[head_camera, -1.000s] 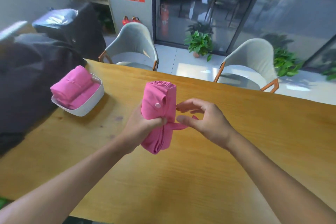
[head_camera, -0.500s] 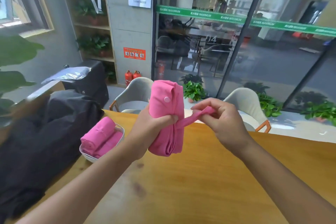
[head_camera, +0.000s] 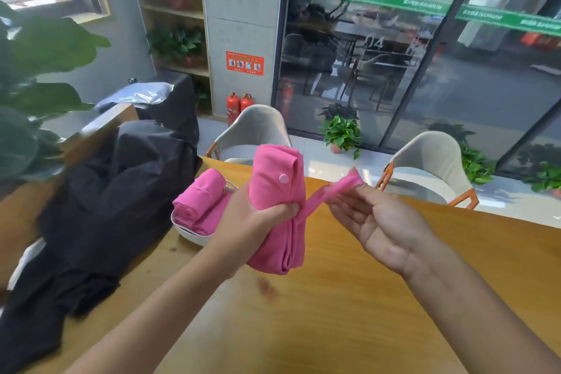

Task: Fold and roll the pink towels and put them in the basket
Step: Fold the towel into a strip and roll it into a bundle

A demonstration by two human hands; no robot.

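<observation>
- A heap of black fabric (head_camera: pixel 100 206) lies along the left edge of the yellow wooden table (head_camera: pixel 349 313); it looks to play no part in the task.
- The shallow white basket (head_camera: pixel 194 235) sits near the table's far left corner, just right of the black heap. Two rolled pink towels (head_camera: pixel 200 200) already lie in it side by side, so that share of the work appears finished.
- The left hand (head_camera: pixel 249 222) is curled round the middle of a third rolled pink towel (head_camera: pixel 277 188), held upright above the table, close in front of the basket. The roll looks tight, with a round pink snap button (head_camera: pixel 283 178) showing on its upper part.
- A narrow pink strap (head_camera: pixel 331 193) runs from the roll's middle out to the right.
- The right hand (head_camera: pixel 382 222) pinches the strap's free end at the fingertips, palm turned up, with the other fingers loosely extended.
- Judged from this, folding and rolling of the third towel are done; what remains is wrapping the strap, fastening it on the snap, and laying the roll in the basket beside the others.
- Whether further towels wait outside the view cannot be told.
</observation>
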